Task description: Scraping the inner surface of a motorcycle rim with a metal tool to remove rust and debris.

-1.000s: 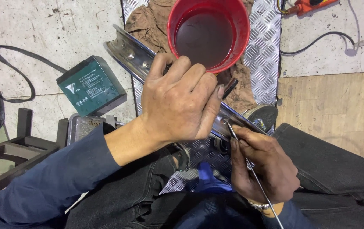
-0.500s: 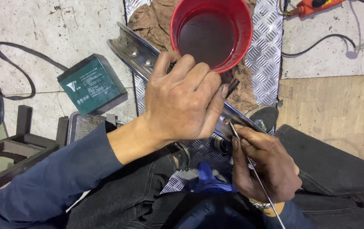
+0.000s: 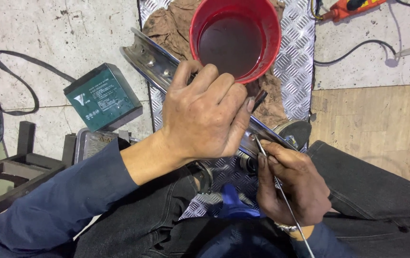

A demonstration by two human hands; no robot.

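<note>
My left hand (image 3: 204, 117) lies over a shiny metal wheel rim (image 3: 148, 59) and grips it from above, fingers curled over its far edge. My right hand (image 3: 288, 184) sits just below the rim's right part and pinches a thin metal spoke (image 3: 286, 200), whose tip touches the rim beside my left fingertips. The rim runs diagonally from upper left to lower right across my lap. A red bucket (image 3: 236, 38) with dark liquid stands right behind the rim, on a brown rag (image 3: 169, 26).
A ribbed metal plate (image 3: 295, 62) lies under the bucket. A green box-shaped battery (image 3: 102, 98) rests on the concrete at left, with a black cable (image 3: 19, 79). An orange tool (image 3: 353, 7) lies top right. Wooden flooring (image 3: 372, 124) is at right. A dark metal frame (image 3: 4, 177) stands lower left.
The view has shifted slightly. Both hands stay on the rim and the spoke in nearly the same pose.
</note>
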